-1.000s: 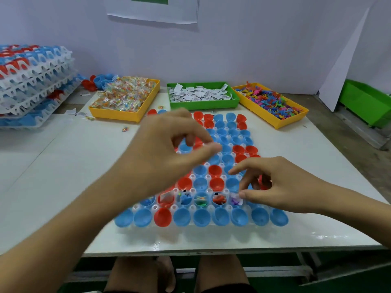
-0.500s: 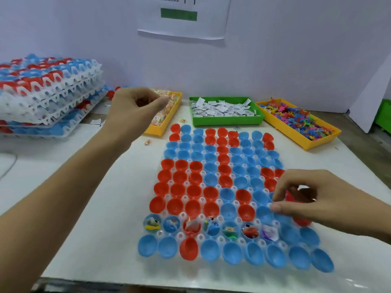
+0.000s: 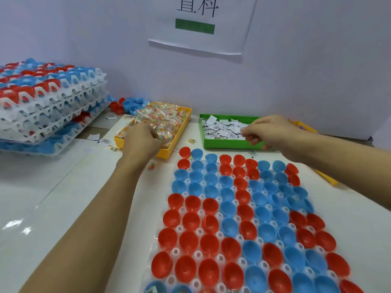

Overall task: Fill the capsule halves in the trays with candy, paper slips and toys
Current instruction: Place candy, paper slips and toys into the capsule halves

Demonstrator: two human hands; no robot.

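Note:
A white tray [image 3: 198, 231] of red and blue capsule halves [image 3: 230, 224] lies in front of me, nearly all of them empty. At the bottom edge a few halves [image 3: 182, 290] show bits of filling. My left hand [image 3: 140, 142] reaches into the yellow candy tray [image 3: 174, 148], its fingertips buried among the wrapped candies [image 3: 163, 119]; whether it holds one is hidden. Over the green tray [image 3: 228, 144], my right hand [image 3: 271, 132] has curled fingers, with thumb and forefinger pinching at the paper slips [image 3: 222, 127]. The yellow toy tray [image 3: 304, 126] is mostly hidden behind that hand.
A stack of white trays [image 3: 48, 106] with capsule halves stands at the far left. Loose capsule halves [image 3: 129, 104] lie behind the candy tray. Stray candies [image 3: 151, 166] sit on the table near the trays. A wall with a paper sign [image 3: 198, 24] closes the back.
Both hands left the capsule tray and moved away from me, the left into the candy tray, the right to the paper slips. My view has shifted forward and to the left.

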